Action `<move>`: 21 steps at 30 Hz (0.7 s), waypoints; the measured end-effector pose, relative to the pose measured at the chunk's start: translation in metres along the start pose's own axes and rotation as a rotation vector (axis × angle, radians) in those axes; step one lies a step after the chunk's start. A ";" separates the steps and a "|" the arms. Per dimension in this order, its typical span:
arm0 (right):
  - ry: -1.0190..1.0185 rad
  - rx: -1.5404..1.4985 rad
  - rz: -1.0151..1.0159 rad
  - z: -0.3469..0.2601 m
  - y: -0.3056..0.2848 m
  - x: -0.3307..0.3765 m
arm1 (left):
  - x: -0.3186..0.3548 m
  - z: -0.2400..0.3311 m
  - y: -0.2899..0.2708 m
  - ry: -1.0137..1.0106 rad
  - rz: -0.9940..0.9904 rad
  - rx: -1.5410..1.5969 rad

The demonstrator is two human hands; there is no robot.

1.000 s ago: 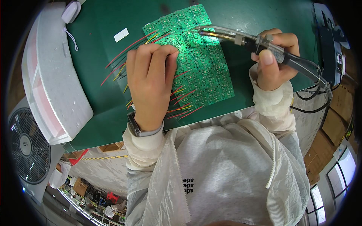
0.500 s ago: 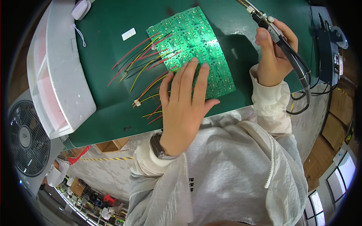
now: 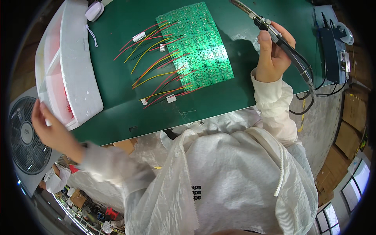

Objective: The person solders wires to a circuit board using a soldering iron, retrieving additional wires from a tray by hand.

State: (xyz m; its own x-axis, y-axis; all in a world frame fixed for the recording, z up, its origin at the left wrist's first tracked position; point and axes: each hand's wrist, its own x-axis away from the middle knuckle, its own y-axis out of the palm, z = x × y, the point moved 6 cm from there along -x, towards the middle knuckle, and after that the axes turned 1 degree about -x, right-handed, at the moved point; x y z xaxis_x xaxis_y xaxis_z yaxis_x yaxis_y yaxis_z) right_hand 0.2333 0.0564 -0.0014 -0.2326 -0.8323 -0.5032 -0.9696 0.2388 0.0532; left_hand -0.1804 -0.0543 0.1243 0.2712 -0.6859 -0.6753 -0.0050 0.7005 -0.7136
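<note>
Circuit board [image 3: 197, 47]; table edge [image 3: 156, 129] near

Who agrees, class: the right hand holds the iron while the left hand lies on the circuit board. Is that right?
Not quite: the left hand is not on the circuit board; the head view shows it at the white box. The right hand does hold the iron.
</note>
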 end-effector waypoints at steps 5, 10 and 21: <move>-0.064 -0.009 0.023 -0.001 0.004 -0.001 | -0.054 -0.267 0.032 -0.096 -0.536 -0.472; -0.063 0.016 0.001 0.000 0.003 -0.002 | -0.029 -0.371 0.088 -0.345 -0.896 -0.113; -0.064 0.060 -0.069 -0.002 0.006 -0.005 | -0.052 -0.308 0.071 -0.333 -0.559 -0.110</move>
State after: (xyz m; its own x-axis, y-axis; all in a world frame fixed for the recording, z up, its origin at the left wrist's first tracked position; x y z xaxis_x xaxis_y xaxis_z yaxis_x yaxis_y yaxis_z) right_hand 0.2287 0.0608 0.0030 -0.1587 -0.8145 -0.5581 -0.9764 0.2133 -0.0336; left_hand -0.4911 -0.0297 0.0509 0.5444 -0.8307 -0.1162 0.1295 0.2201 -0.9668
